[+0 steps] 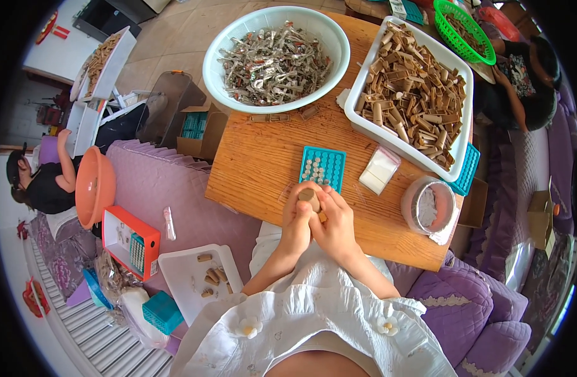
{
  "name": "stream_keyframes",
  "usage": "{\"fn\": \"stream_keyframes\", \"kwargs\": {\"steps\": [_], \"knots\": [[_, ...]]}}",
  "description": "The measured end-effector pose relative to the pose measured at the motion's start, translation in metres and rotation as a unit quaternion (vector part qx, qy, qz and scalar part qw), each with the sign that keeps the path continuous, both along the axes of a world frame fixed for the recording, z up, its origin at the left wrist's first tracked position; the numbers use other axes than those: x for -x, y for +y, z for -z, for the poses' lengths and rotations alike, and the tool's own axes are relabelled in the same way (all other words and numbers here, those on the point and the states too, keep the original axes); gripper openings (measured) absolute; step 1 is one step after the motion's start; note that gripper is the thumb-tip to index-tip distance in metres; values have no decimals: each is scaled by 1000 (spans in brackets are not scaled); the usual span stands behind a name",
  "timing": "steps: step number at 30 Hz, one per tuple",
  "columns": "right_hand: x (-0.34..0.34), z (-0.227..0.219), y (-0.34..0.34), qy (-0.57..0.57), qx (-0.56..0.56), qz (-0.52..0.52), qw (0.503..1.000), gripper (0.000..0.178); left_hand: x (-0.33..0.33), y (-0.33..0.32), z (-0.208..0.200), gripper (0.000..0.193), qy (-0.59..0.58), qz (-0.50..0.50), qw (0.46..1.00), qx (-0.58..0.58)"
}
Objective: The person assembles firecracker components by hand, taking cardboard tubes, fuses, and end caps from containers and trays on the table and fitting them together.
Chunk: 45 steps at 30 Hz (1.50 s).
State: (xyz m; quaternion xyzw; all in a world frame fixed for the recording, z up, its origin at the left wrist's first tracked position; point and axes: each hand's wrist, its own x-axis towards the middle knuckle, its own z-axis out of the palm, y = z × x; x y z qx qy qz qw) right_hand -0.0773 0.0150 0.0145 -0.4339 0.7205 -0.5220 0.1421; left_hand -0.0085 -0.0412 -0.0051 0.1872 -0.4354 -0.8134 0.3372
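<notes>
Just past the near edge of the wooden table (254, 163), my left hand (295, 227) and my right hand (337, 225) are closed together around a short brown cylinder (309, 198). Its round end points up between my thumbs. Beyond my fingers lies a teal grid tray (336, 164), whose left part has several small pale round pieces in its holes. A stack of white slips (378, 173) lies to the right of that tray. Farther right stands a clear round tub (408, 212) with white material inside.
A pale basin (212, 69) of silvery wrapped pieces and a white bin (467, 94) of brown half-shells stand at the back. A green basket (488, 58) is behind. At left are an orange basin (95, 188) and a white tray (175, 271). Two people sit nearby.
</notes>
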Motion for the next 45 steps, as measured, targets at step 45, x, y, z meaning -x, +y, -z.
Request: {"fn": "stream_keyframes", "kwargs": {"steps": [45], "knots": [[148, -8, 159, 57, -233, 256, 936, 13, -35, -46, -4, 29, -69, 47, 989, -121]]}}
